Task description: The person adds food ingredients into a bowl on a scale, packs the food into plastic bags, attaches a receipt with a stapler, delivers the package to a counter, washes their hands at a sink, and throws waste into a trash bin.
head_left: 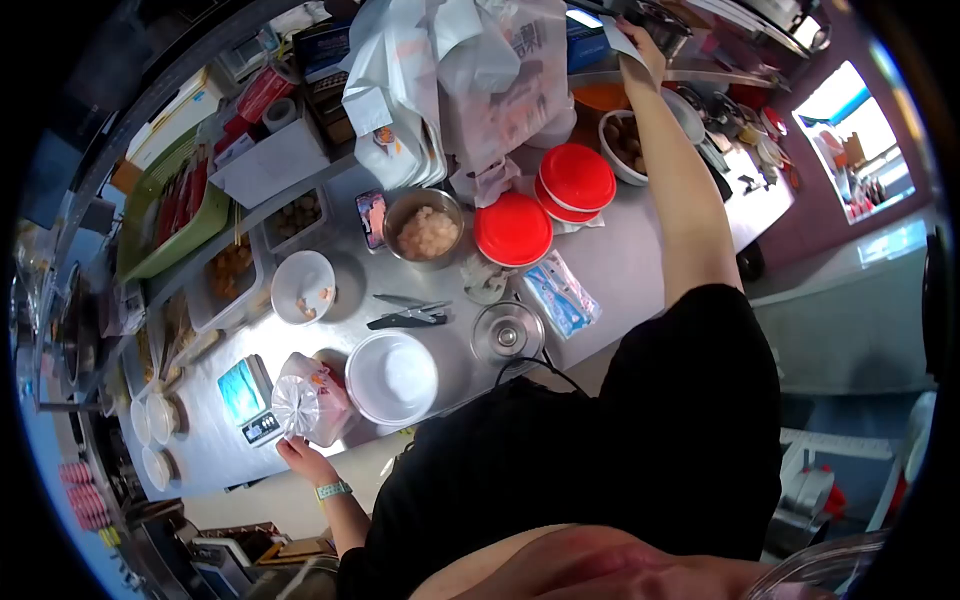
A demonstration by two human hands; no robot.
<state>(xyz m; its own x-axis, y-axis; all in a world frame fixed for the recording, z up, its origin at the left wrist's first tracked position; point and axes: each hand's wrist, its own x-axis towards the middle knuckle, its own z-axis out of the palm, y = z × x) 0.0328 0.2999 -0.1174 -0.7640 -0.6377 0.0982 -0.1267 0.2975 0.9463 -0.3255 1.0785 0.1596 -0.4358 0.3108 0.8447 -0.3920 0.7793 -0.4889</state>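
Observation:
My left hand (305, 460) pinches the edge of a clear plastic bag (318, 400) with pinkish contents, standing near the table's front edge. Beside it on the right is a white plastic tub (392, 378). A small digital scale (245, 392) lies to its left. Far up on the right, my right hand (645, 55) is raised to the shelf, its fingers closed on a white sheet (622, 48) that looks like paper. Next to that sheet is a blue box (586, 45). Below my right arm sits a bowl of brown round food (622, 140).
Mid-table are a steel bowl of pale food chunks (428, 232), red-lidded tubs (513, 230), a white bowl (303, 287), a knife (408, 320), a steel lid (507, 335) and a wipes pack (562, 295). Plastic bags (500, 90) hang from the shelf; a green basket (180, 215) stands left.

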